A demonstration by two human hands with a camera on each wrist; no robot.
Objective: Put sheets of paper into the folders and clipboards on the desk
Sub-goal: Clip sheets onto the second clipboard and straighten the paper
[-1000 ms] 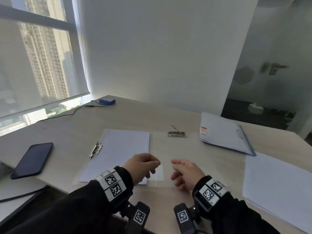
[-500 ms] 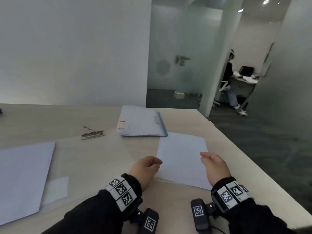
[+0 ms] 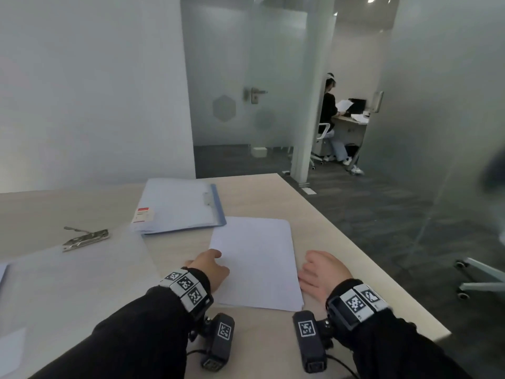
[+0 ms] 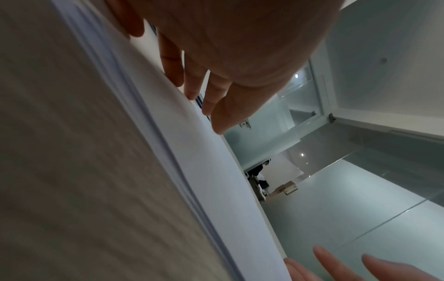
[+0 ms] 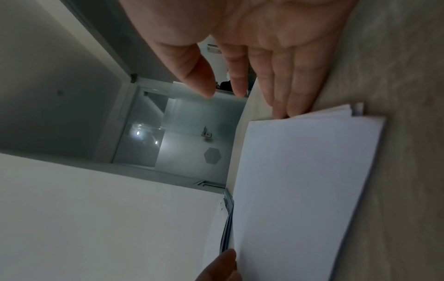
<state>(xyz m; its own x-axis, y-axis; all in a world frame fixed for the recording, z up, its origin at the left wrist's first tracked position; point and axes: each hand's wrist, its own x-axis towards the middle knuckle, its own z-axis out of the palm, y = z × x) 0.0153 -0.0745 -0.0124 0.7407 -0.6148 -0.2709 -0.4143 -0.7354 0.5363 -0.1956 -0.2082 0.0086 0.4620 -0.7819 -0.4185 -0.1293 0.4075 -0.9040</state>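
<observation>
A thin stack of white paper sheets [image 3: 255,262] lies flat on the pale wood-grain desk [image 3: 308,214], toward the desk's right edge. The left hand [image 3: 210,269] sits at the stack's 9 o'clock edge, its relaxed, nearly straight fingers [image 4: 173,62] resting on the top sheet near that edge; it grips nothing. The right hand [image 3: 323,269] sits at the 3 o'clock edge, fingers [image 5: 295,85] held together and extended with their tips touching the side of the stack, thumb apart and free in the air; it holds nothing either.

At 11 o'clock from the stack, with one corner touching or just overlapping it, lies a closed pale blue plastic folder [image 3: 177,205] with a darker blue spine and a small red-and-white label. At 9 o'clock from the stack lies a clear plastic clipboard [image 3: 82,272], with a metal clip [image 3: 86,238] at its far end.

Beyond the desk, past a frosted glass door [image 3: 246,86], a seated person in a black top [image 3: 329,110] works at another desk.
</observation>
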